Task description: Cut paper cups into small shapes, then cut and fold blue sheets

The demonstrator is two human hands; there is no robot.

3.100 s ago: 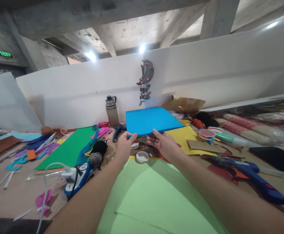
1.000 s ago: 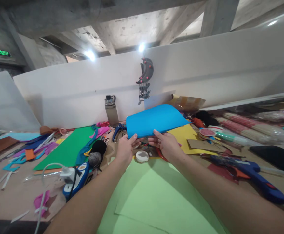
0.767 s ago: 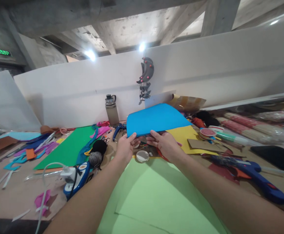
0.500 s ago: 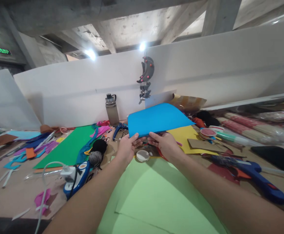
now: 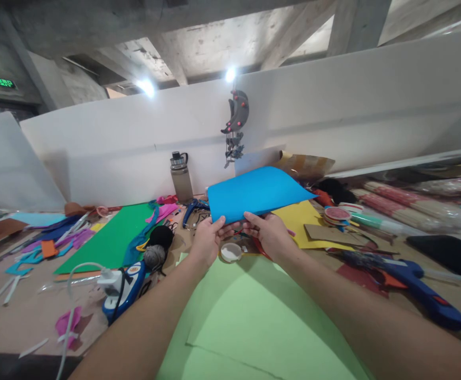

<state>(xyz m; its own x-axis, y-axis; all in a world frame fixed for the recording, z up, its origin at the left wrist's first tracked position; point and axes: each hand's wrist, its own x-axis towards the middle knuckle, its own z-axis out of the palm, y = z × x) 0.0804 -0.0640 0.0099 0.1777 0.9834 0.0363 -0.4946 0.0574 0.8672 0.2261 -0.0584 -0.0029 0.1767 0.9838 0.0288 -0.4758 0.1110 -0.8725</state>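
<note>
A blue sheet (image 5: 257,191), paper or thin foam, is held up above the table, its far part bending a little. My left hand (image 5: 209,237) pinches its near edge at the left, thumb on top and fingers beneath. Close beside it, my right hand (image 5: 267,232) grips the same edge in the same way. Below the hands lies a large light green sheet (image 5: 254,311) with a dark drawn line near its front. A small white round lid or dish (image 5: 231,252) sits at the green sheet's far edge.
On the right lie a blue glue gun (image 5: 416,287), yellow sheet (image 5: 299,224) and bundled sticks (image 5: 400,206). To the left are a green sheet (image 5: 109,237), a blue-and-white power strip (image 5: 125,290) and yarn balls (image 5: 161,240). A bottle (image 5: 181,179) stands by the white partition (image 5: 127,142).
Both hands keep their hold on the blue sheet. Its near edge looks very slightly lower at the front; otherwise almost nothing has moved.
</note>
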